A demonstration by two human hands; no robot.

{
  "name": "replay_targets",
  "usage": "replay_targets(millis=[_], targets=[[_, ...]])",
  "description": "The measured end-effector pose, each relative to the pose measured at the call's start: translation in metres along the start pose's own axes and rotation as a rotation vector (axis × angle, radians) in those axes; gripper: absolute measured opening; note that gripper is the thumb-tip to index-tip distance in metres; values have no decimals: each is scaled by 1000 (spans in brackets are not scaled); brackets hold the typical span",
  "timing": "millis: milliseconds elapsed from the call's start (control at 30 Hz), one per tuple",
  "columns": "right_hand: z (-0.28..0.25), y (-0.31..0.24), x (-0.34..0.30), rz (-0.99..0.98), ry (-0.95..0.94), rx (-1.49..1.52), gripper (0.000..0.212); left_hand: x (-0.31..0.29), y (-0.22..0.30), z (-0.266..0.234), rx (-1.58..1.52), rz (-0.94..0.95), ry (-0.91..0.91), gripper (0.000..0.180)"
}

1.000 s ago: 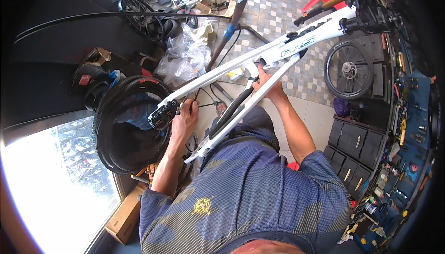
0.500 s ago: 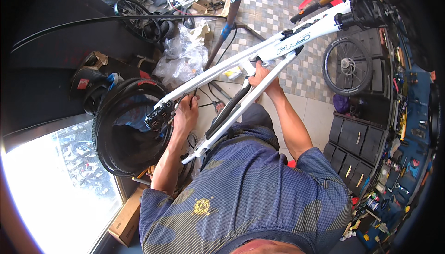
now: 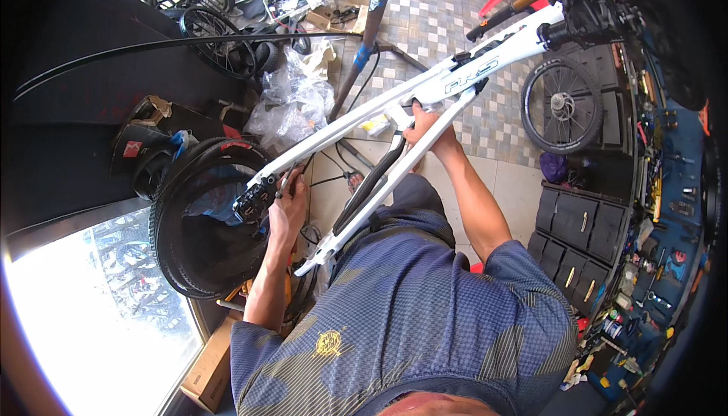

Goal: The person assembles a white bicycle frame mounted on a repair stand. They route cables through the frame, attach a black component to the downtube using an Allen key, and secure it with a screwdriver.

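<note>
Apparently for steadiness, the right hand point(image 3: 429, 129) grips the white frame point(image 3: 455, 82) while the left hand point(image 3: 289, 202) pinches a slim dark piece point(image 3: 286, 182)

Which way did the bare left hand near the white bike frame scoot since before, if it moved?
Yes, a little leftward: the bare left hand is now closer to the round black rubber tyres.
</note>
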State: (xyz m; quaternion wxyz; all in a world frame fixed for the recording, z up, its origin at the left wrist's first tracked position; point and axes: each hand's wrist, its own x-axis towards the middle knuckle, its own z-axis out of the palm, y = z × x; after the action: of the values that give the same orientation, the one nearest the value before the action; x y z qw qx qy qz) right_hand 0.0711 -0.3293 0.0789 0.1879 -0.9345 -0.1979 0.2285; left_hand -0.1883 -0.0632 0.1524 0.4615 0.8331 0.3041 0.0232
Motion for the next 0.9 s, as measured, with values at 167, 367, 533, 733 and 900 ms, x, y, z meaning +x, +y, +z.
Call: replay_targets(millis=[167, 367, 533, 733, 900], targets=[[-11, -27, -20, 5, -26, -39, 63, 5, -15, 8, 94, 85, 59, 30], [4, -17, -10, 8, 0, 54, 55, 13, 12, 10, 92, 49, 41, 26], [5, -21, -10, -6, 35, 67, 55, 19, 11, 16, 13, -95, -20, 28], [-2, -26, -13, 9, -3, 44, 64, 10, -10, 5, 28, -34, 56, 28], [9, -26, -15, 24, 37, 80, 78, -2, -4, 0, -98, -22, 94, 26]])
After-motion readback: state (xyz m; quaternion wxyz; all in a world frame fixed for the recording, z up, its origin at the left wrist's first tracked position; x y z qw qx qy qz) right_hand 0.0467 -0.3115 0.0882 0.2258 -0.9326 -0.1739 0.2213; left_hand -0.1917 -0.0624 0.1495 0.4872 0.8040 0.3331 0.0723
